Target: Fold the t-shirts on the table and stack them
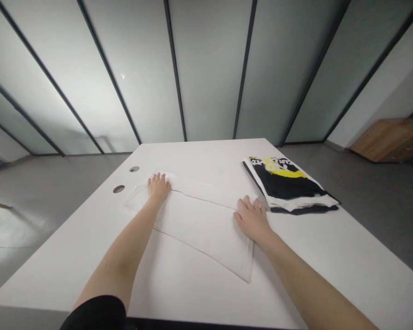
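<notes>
**Poster 1:** Big stuff first: well beyond your hands there's a frosted glass partition with dark frames, and off past your right hand sits a wooden cabinet. Your white table fills everything in front of you. So how's your grip on that white cloth?

**Poster 2:** Honestly, you're not gripping it at all. Your left hand and right hand are well apart, lying flat and open on top with nothing pinched. The cloth sits right under and between them, doubled over, with a long fold running past both hands and a pointed corner aiming back toward you below the right hand.

**Poster 1:** How's it gonna handle?

**Poster 2:** Looks light, soft and limp, so don't expect it to hold a shape. If you want to lift it, I'd pinch the thick fold by your left fingertips or that loose corner. Watch out, though: just past your right hand there's a folded stack of black clothes with yellow and white print, and two round holes sit in the tabletop just past your left hand.
</notes>
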`<action>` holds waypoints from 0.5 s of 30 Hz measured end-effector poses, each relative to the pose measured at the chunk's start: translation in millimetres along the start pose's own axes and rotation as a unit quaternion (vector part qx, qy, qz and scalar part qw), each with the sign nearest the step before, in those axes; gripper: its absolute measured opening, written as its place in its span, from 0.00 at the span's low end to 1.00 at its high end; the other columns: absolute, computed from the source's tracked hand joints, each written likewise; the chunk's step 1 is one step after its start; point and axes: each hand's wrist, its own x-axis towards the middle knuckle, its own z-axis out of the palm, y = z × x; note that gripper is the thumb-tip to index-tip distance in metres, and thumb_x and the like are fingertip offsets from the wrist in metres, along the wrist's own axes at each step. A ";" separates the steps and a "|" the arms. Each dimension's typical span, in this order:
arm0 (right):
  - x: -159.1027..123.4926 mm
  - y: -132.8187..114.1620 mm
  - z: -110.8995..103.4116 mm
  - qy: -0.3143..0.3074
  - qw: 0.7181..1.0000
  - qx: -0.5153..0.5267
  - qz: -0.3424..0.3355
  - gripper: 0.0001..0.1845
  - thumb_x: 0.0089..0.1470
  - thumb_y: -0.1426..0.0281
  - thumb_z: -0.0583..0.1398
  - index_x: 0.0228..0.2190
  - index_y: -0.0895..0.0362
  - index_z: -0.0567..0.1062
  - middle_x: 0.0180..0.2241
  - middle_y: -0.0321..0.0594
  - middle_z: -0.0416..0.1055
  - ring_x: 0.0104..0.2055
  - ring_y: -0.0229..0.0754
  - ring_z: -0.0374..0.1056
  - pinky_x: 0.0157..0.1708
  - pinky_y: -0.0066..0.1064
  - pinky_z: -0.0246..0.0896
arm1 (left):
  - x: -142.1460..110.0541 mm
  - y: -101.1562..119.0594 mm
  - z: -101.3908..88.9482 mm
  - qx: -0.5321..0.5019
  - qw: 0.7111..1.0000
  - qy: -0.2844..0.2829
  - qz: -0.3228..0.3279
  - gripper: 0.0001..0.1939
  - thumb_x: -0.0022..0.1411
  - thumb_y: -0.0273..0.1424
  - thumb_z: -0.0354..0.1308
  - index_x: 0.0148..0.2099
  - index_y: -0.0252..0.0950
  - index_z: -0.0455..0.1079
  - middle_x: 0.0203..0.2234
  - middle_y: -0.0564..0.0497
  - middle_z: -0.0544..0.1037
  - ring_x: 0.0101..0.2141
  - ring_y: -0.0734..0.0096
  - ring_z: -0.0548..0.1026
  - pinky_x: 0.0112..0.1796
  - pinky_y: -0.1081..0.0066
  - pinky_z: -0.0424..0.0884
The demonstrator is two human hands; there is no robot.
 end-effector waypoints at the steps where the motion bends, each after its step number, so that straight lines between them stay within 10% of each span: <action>1: -1.2 -2.4 0.3 0.004 1.000 0.006 -0.019 0.34 0.70 0.63 0.51 0.72 0.60 0.62 0.77 0.57 0.48 0.78 0.74 0.42 0.72 0.65 0.38 | -2.0 1.3 1.4 -0.013 1.000 -0.002 0.017 0.26 0.74 0.38 0.46 0.67 0.37 0.72 0.66 0.36 0.73 0.68 0.48 0.67 0.68 0.49 0.57; 9: -17.5 -19.4 6.7 -0.030 0.990 0.036 -0.132 0.37 0.73 0.50 0.49 0.75 0.50 0.58 0.78 0.50 0.46 0.79 0.69 0.40 0.74 0.62 0.37 | -5.5 -6.9 7.3 -0.039 0.992 -0.118 0.034 0.33 0.77 0.45 0.42 0.77 0.40 0.59 0.76 0.38 0.58 0.74 0.42 0.56 0.68 0.40 0.57; 15: -2.1 1.6 -2.1 -0.060 0.986 0.032 -0.150 0.37 0.73 0.50 0.49 0.76 0.48 0.57 0.79 0.47 0.42 0.80 0.63 0.38 0.75 0.56 0.36 | -11.7 -11.0 0.3 -0.085 0.994 -0.073 0.009 0.29 0.76 0.41 0.44 0.72 0.37 0.66 0.72 0.37 0.66 0.71 0.47 0.63 0.67 0.47 0.60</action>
